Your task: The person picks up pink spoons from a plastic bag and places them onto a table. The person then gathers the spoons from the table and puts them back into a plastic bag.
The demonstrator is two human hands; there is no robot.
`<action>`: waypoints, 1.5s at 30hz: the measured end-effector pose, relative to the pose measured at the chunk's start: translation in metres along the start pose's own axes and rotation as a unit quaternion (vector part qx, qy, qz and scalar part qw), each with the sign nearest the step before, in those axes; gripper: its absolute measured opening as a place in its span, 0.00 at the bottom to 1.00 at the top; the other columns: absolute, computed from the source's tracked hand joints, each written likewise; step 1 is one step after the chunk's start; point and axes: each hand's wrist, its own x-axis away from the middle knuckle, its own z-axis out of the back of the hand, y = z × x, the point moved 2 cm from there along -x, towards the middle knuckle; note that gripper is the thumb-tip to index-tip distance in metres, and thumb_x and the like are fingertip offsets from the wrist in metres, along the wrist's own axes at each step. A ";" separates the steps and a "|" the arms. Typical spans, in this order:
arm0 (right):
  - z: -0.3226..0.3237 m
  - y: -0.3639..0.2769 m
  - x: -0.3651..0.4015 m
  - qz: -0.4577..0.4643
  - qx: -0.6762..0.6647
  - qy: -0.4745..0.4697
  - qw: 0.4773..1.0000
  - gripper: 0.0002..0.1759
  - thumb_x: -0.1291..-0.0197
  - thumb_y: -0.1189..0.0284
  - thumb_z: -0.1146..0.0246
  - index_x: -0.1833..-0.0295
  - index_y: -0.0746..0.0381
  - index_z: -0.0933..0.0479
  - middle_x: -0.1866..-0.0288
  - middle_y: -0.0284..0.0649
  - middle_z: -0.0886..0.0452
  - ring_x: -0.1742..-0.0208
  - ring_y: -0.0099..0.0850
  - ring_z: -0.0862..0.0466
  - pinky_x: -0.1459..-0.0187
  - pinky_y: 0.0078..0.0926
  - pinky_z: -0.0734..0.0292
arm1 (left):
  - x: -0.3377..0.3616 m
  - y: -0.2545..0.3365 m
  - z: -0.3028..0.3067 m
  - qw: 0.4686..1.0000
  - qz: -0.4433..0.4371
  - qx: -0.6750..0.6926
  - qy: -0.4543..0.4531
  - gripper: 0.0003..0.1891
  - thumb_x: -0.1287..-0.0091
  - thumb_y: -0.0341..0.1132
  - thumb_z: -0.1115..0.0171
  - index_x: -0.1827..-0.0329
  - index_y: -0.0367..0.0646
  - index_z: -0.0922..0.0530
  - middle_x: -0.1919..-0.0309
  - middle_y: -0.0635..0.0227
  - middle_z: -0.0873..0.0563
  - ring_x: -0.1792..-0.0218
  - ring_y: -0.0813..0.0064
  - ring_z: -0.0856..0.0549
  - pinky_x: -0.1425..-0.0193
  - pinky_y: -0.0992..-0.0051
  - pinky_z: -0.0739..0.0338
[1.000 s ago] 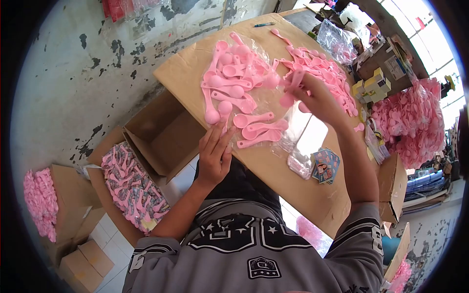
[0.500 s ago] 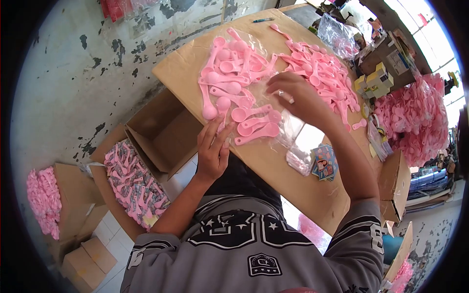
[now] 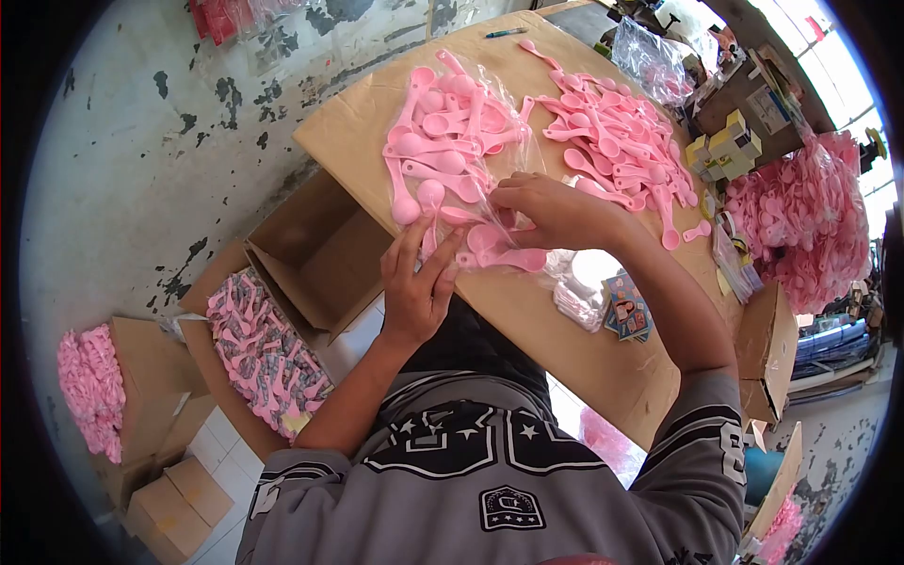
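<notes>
On the table, a clear plastic bag (image 3: 516, 87) stretches over a pile of pink measuring spoons (image 3: 450, 162). My left hand (image 3: 412, 290) lies at the table's near edge, fingers stretched out and touching the bag by one upright spoon (image 3: 430, 195). My right hand (image 3: 539, 209) has its fingers curled together on the bag's film, above a few pink spoons (image 3: 490, 243) near the edge. Its fingertips are partly hidden. A larger loose heap of pink measuring spoons (image 3: 621, 141) spreads beyond my right forearm.
Small clear bags (image 3: 579, 299) and a stack of printed cards (image 3: 626, 309) sit right of my right hand. An open cardboard box (image 3: 315, 259) stands left of the table, beside another box holding packed spoons (image 3: 264, 348). A pen (image 3: 507, 32) lies at the far edge.
My right hand has moved left and nearer, from beside the heap onto the bag, and its fingers have closed on the film. The film is now drawn over the near spoons. My left hand has barely moved.
</notes>
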 end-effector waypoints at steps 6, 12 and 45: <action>-0.009 0.004 -0.001 -0.033 -0.060 0.014 0.998 0.18 0.32 0.68 0.28 0.46 0.64 0.26 0.54 0.47 0.18 0.49 0.49 0.16 0.44 0.47 0.22 | 0.002 -0.004 -0.002 1.000 -0.010 0.001 0.004 0.24 0.13 0.44 0.45 0.20 0.56 0.15 0.17 0.53 0.24 0.20 0.49 0.25 0.17 0.50 0.34; -0.003 -0.004 0.002 -0.080 -0.093 0.012 0.992 0.20 0.31 0.70 0.29 0.41 0.64 0.28 0.55 0.48 0.18 0.51 0.45 0.15 0.47 0.47 0.21 | 0.005 -0.005 -0.005 1.000 -0.004 0.000 0.008 0.24 0.13 0.45 0.45 0.20 0.56 0.15 0.16 0.53 0.25 0.19 0.49 0.25 0.17 0.50 0.34; 0.003 0.007 -0.002 -0.046 -0.012 0.032 0.998 0.21 0.35 0.73 0.25 0.38 0.66 0.16 0.48 0.48 0.14 0.43 0.48 0.11 0.40 0.46 0.17 | 0.003 -0.019 0.009 0.991 -0.048 0.117 -0.038 0.22 0.16 0.56 0.38 0.36 0.51 0.08 0.14 0.45 0.28 0.16 0.42 0.29 0.13 0.46 0.36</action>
